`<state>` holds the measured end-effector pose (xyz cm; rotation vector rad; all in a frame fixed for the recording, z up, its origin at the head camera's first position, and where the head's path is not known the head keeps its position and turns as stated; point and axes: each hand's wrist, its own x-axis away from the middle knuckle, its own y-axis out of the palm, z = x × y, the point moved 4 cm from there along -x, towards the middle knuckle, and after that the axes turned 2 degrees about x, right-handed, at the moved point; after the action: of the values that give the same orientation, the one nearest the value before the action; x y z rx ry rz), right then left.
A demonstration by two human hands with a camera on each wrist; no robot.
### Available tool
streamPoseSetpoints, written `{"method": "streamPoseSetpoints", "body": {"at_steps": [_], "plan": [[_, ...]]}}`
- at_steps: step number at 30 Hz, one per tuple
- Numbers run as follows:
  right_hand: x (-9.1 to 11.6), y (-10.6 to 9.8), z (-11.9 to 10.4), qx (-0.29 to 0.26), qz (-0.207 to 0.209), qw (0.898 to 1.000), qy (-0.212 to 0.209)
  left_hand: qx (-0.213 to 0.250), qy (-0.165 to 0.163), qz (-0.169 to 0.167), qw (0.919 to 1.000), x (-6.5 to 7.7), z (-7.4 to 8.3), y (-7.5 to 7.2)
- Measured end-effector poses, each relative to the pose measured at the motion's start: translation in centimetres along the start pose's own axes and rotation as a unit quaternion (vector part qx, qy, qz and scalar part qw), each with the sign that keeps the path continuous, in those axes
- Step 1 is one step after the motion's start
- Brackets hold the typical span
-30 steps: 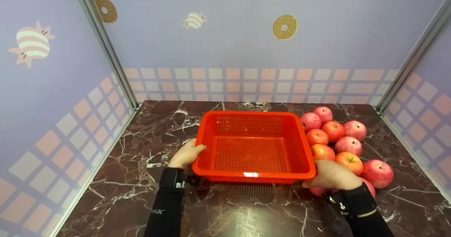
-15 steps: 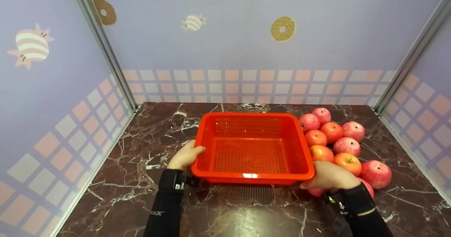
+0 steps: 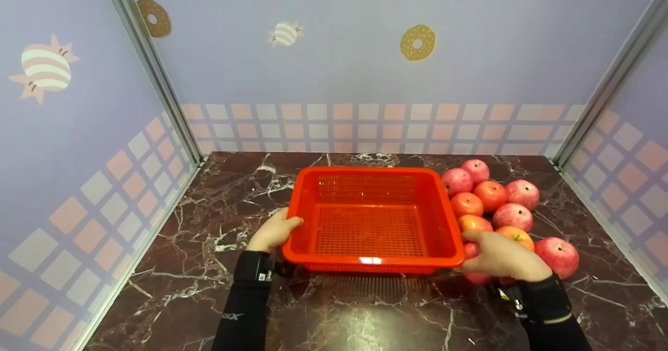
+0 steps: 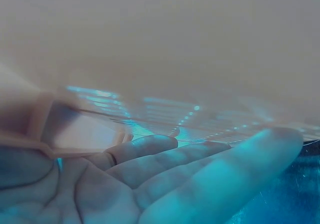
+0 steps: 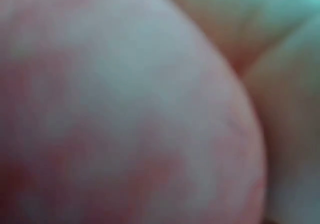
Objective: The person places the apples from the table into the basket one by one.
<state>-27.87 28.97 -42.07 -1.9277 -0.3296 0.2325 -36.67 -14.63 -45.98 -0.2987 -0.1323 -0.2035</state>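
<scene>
Wall panels (image 3: pixel 334 74): lilac, donut and candy prints up high, pink and white squares along the bottom; closing in back and both sides.
Countertop (image 3: pixel 203 288): dark red-brown marble with pale veins, running up to the panels.
Basket (image 3: pixel 370 262): red rectangular plastic, slotted floor and sides, long side facing the person, occupying mid-counter. Can't tell from here if its base is fully resting.
Apples (image 3: pixel 513 217): pink to orange-red, bunching just right of the basket; one bigger pink-red one sitting at the bunch's near right end.
Sleeves (image 3: pixel 242 309): black, reaching in from the near side, each wearing a wrist strap.
Right hand (image 3: pixel 503 257): curling round a pink apple (image 5: pixel 115 109), thumb and forefinger pointing at the basket's near right corner.
Left hand (image 3: pixel 274 231): holding the basket's left side, thumb lying on the rim, fingers extending underneath.
Pink apple: sitting against the right palm, partly hidden; can't tell if it's off the counter.
</scene>
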Motion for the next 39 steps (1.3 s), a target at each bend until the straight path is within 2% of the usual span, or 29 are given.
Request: {"method": "streamPoseSetpoints", "body": {"at_steps": [7,12,15,19,22,27,31,36,39], "plan": [[0.9,-1.4,0.2,0.027,0.024,0.999,0.022,-0.011,-0.001,0.002,0.9999,0.0,0.1,-0.1],[1.2,-2.3,0.7,0.003,0.010,0.999,0.051,-0.032,0.007,0.006,0.9994,0.0,0.2,0.0],[1.5,-2.8,0.8,-0.007,0.011,0.998,0.055,-0.016,0.007,-0.001,0.9998,0.2,0.3,0.0],[1.8,-3.6,0.7,0.011,0.052,0.997,0.054,0.010,-0.002,-0.007,0.9999,0.3,0.2,0.1],[1.8,-4.2,0.5,0.019,0.098,0.994,0.048,0.003,-0.002,-0.001,1.0000,0.1,0.1,0.0],[1.7,-4.5,-0.2,0.012,0.186,0.982,0.029,-0.006,-0.003,0.007,0.9999,0.1,0.1,0.0],[1.4,-4.2,-1.3,-0.012,0.238,0.971,0.013,-0.013,-0.003,0.011,0.9999,0.1,0.1,0.0],[0.5,-3.2,-3.2,-0.032,0.322,0.945,-0.045,-0.004,-0.004,0.008,1.0000,0.0,0.0,0.1],[-0.1,-2.3,-4.1,-0.044,0.349,0.932,-0.090,0.001,-0.005,0.006,1.0000,0.0,0.0,0.1]]}}
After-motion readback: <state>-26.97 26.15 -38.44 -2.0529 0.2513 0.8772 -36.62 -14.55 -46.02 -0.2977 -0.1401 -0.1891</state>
